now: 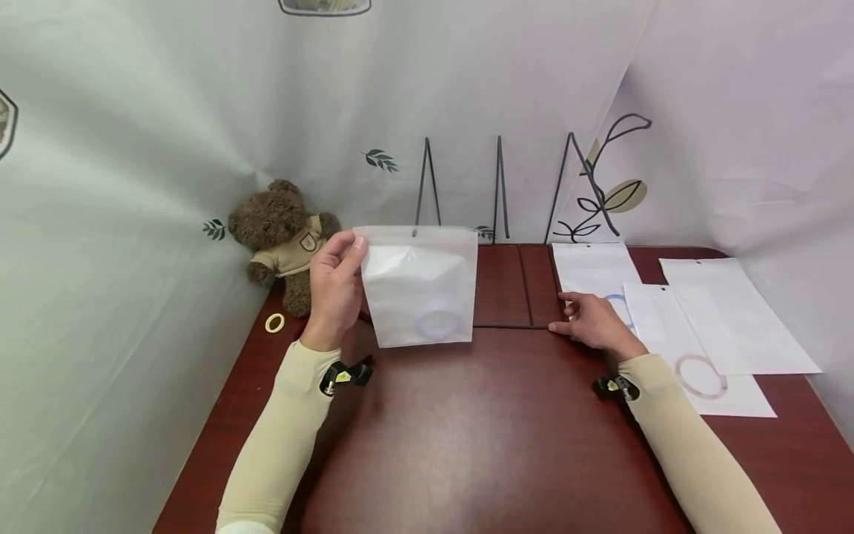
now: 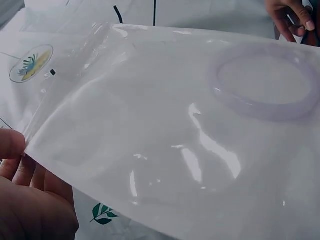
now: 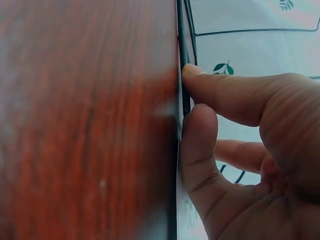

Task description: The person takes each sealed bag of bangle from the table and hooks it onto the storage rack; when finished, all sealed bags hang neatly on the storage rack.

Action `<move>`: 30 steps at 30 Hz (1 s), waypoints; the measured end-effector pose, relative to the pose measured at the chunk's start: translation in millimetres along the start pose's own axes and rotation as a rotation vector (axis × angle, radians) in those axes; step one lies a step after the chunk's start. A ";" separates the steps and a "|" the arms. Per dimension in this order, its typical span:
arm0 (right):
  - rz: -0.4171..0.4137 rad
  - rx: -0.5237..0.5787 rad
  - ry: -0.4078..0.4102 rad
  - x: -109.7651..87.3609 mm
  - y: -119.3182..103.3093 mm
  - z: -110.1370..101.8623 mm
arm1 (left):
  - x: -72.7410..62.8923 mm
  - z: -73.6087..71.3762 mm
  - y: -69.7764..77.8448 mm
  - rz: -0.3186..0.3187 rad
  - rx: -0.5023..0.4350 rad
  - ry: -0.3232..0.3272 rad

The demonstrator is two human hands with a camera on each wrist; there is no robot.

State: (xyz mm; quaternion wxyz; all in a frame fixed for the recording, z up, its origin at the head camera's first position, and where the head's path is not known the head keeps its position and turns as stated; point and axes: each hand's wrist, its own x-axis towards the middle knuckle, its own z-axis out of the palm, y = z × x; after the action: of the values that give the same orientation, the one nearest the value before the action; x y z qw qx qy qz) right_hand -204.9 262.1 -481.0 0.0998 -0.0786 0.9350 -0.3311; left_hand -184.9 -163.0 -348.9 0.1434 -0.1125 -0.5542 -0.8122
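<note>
My left hand (image 1: pixel 336 282) pinches the upper left corner of a clear-topped white zip bag (image 1: pixel 400 297), thumb in front. A pale lavender bangle (image 2: pixel 265 82) lies inside, near the bag's lower right. The bag hangs upright before the left prong of a black wire display rack (image 1: pixel 499 185); whether its hang hole is on the wire I cannot tell. My right hand (image 1: pixel 594 320) holds the rack's front right corner between thumb and index finger (image 3: pixel 200 130), low against the table.
Three white bags lie at the right, one with a blue bangle (image 1: pixel 620 308), another with a pinkish bangle (image 1: pixel 700 376). A teddy bear (image 1: pixel 283 241) sits back left, near a yellow ring (image 1: pixel 274 322). Printed white cloth (image 1: pixel 467 74) surrounds the dark red table (image 1: pixel 480 445).
</note>
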 end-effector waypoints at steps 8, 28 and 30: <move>0.000 -0.004 0.000 0.3 -0.9 -0.8 | 12.6 -0.6 -6.2 0.013 0.059 0.001; 0.021 -0.005 0.002 3.2 -3.8 -2.6 | 79.3 16.3 -23.0 0.067 0.179 0.091; 0.024 0.000 0.002 1.5 -4.6 -3.1 | 84.4 17.7 -25.2 0.057 0.173 0.100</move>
State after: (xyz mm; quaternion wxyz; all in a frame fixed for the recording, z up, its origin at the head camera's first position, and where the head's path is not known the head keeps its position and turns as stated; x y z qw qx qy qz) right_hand -206.7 260.1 -475.9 0.1031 -0.0671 0.9359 -0.3300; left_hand -272.3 -146.9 -335.7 0.2030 -0.0749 -0.6112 -0.7613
